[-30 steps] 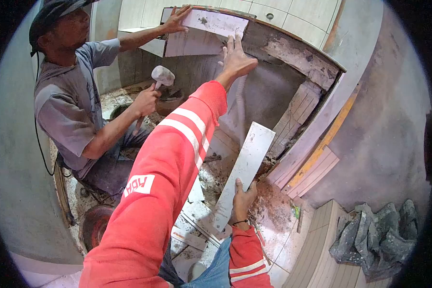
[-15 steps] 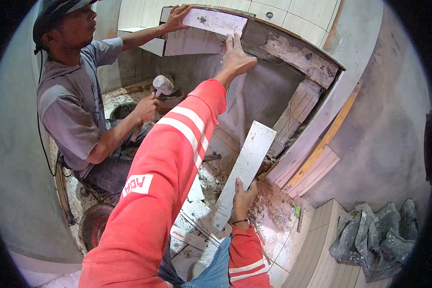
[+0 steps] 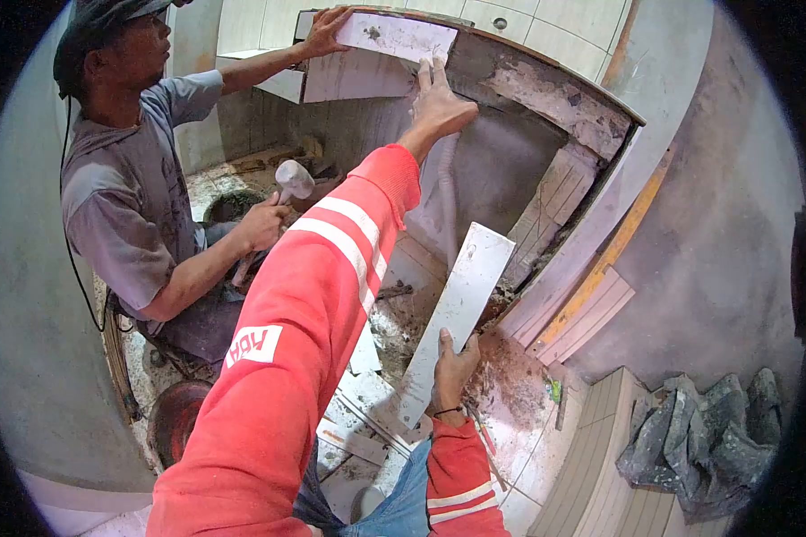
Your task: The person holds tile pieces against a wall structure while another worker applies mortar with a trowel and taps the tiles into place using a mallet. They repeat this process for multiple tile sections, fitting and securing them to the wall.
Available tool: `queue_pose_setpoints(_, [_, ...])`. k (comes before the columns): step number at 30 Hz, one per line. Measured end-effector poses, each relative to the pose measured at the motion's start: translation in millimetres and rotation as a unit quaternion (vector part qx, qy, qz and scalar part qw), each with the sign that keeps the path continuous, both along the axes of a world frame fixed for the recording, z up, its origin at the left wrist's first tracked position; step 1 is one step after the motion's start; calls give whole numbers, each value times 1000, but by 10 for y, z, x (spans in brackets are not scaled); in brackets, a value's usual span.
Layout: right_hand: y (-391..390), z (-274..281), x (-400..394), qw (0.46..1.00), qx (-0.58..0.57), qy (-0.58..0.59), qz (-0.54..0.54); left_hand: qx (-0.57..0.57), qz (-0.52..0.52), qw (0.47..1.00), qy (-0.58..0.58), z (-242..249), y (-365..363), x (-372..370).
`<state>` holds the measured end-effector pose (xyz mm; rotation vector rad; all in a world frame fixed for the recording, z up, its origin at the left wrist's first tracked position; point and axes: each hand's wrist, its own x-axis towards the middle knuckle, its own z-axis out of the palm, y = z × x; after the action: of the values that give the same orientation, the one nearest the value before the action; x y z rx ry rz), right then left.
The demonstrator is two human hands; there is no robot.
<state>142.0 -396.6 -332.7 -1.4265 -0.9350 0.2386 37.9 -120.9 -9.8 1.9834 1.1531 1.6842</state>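
My left hand point(image 3: 441, 112) reaches up to the counter front, its outstretched fingers touching the lower right end of a white tile strip point(image 3: 394, 36). The strip lies along the counter's edge, and a co-worker's hand point(image 3: 327, 34) presses its left end. Lower down, my right hand point(image 3: 455, 371) is closed round a second, longer white tile strip point(image 3: 457, 309), held at a slant with its upper end to the right. The co-worker's other hand point(image 3: 261, 224) grips a mallet point(image 3: 294, 182) with a pale head.
Bare mortar point(image 3: 555, 103) shows on the counter front right of the strip. Tile pieces point(image 3: 367, 394) and rubble cover the floor. A dark bucket point(image 3: 175, 416) stands at lower left. Stacked tiles point(image 3: 600, 421) and a crumpled grey sheet point(image 3: 698, 443) lie at lower right. A hose point(image 3: 448, 183) hangs beneath the counter.
The co-worker's mallet has moved slightly left and down, and the co-worker leans a little further left. Both my hands and the two tile strips stay almost where they were.
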Motion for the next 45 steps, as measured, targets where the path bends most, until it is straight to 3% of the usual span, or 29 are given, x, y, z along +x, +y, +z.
queue_pose_setpoints(17, [69, -127, 54, 1000, -1, -13, -20, -34, 16, 999, -24, 18, -141, 104])
queue_pose_setpoints(19, [76, -122, 47, 1000, 15, -3, -16, 59, -17, 989, -135, -12, 16, 222])
queue_pose_setpoints(21, [75, -107, 47, 1000, -12, -11, -16, 33, -63, 981, -178, 27, -23, 232])
queue_pose_setpoints(27, [56, -55, 10, 999, -31, -19, -18, -38, -162, 940, -298, 171, -114, 196])
queue_pose_setpoints(29, [102, -133, 29, 1000, -15, 8, -2, -98, -245, 898, -352, 208, -74, 170])
queue_pose_setpoints(36, [116, -112, 6, 1000, -22, -11, 13, -123, -267, 852, -432, 252, 284, 225])
queue_pose_setpoints(38, [140, -173, 25, 999, -20, 20, 19, -170, -331, 814, -447, 310, -70, 90])
queue_pose_setpoints(42, [174, -218, 27, 999, -14, 39, 23, -165, -390, 797, -431, 342, 75, 37])
queue_pose_setpoints(45, [142, -127, 10, 998, -54, -26, -11, -194, -433, 755, -452, 357, 70, -25])
